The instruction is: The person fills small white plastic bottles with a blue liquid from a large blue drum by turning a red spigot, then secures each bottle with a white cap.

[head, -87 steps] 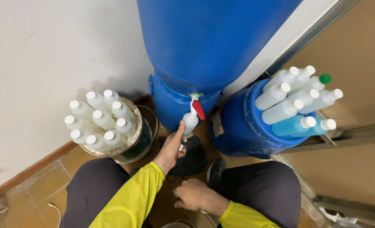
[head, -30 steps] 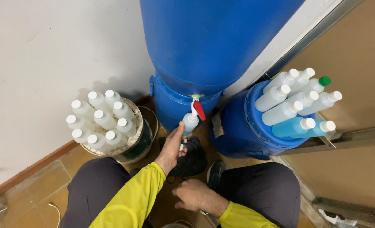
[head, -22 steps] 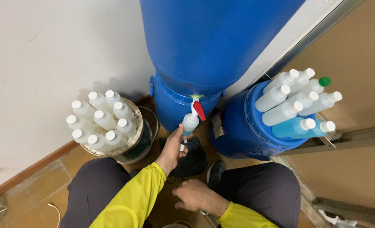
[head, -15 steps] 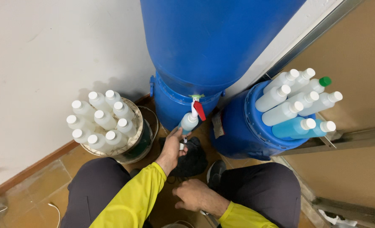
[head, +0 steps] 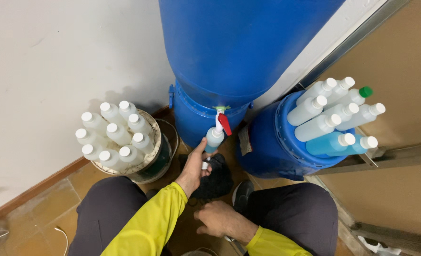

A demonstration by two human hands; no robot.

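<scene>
The right hand [head: 218, 220] rests low between the knees, its grip hidden. The left hand [head: 194, 167] is closed around a small translucent plastic bottle [head: 214, 139], holding it under the red-handled tap [head: 222, 122] of the tall blue plastic drum [head: 239, 52].

Small bottling workroom: tapped blue drum [head: 239, 52], capped bottles [head: 115, 137] in batches

The tall blue plastic drum [head: 239, 47] stands at twelve o'clock against the white wall [head: 54, 57], its red-handled tap [head: 223, 122] at its foot. Under the tap, the left hand [head: 195, 167] holds a small translucent plastic bottle [head: 214, 138]. At nine o'clock, white-capped bottles [head: 113, 137] stand in a round bucket [head: 158, 156]. At three o'clock, capped bottles [head: 334, 118] lie on a low blue barrel [head: 267, 147]. The right hand [head: 218, 219] rests at six o'clock, between the knees.
</scene>
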